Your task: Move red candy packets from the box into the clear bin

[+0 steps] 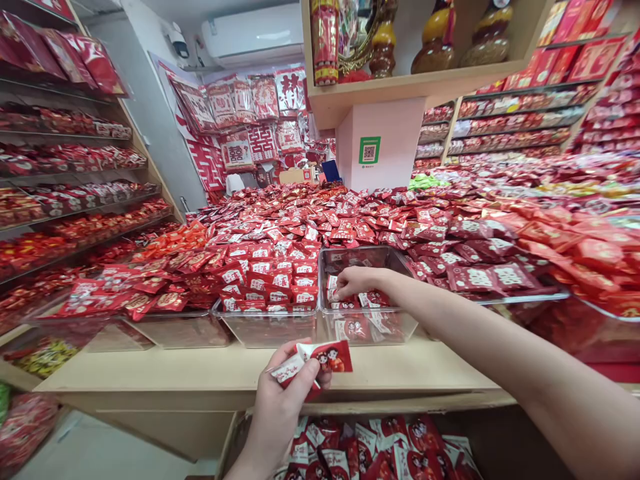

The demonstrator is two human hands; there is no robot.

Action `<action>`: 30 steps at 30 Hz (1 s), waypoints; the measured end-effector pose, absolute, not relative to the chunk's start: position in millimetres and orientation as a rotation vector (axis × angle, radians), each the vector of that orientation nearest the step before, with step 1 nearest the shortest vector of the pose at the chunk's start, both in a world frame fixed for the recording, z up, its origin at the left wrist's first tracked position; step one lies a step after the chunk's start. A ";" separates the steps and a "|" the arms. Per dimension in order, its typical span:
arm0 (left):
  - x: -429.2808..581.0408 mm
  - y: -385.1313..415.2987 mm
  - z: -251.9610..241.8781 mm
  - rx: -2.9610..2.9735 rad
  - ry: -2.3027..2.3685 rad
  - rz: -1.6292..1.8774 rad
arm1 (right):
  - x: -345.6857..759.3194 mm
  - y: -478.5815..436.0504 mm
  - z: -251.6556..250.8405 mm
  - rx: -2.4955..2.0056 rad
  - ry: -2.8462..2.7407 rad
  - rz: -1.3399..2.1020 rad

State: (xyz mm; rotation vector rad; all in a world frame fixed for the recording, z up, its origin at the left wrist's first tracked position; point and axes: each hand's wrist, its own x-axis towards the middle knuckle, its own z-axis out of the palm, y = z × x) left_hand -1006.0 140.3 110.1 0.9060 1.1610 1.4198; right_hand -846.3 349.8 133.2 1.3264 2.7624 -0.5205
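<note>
Several red-and-white candy packets (334,357) are gripped in my left hand (287,387), thumb pressed on top, in front of the counter edge. My right hand (356,283) reaches down into a clear plastic bin (403,325). Its fingertips are bent against a packet (332,285) at the bin's left side; whether they pinch it is hard to see. More packets of the same look lie low in that bin. Below my hands stands an open cardboard box (231,445) with many such packets (380,437) inside.
A heaped clear bin (267,327) adjoins on the left, and maroon packets (480,277) pile up on the right. The wooden counter (190,367) runs across the front. Overhead juts a wooden shelf (370,93). Stocked shelves (75,160) line the left wall.
</note>
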 end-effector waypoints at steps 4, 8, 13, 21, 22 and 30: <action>-1008.3 139.4 108.4 0.940 1.126 1.398 | -843.5 315.0 164.3 1.434 3.006 -0.383; -1010.3 136.9 105.0 1.012 1.088 1.372 | -842.2 234.7 174.6 1.362 3.313 -0.754; -1014.7 133.3 105.3 1.241 1.090 1.210 | -840.2 158.0 136.4 1.305 3.271 -1.115; -1011.7 130.6 111.2 1.339 1.144 1.120 | -833.3 155.4 110.9 1.252 3.422 -1.177; -1010.7 130.1 110.9 1.328 1.144 1.153 | -833.9 155.7 110.3 1.224 3.449 -1.150; -1006.3 131.0 106.0 1.197 1.172 1.261 | -821.6 170.9 128.7 1.498 3.549 -1.002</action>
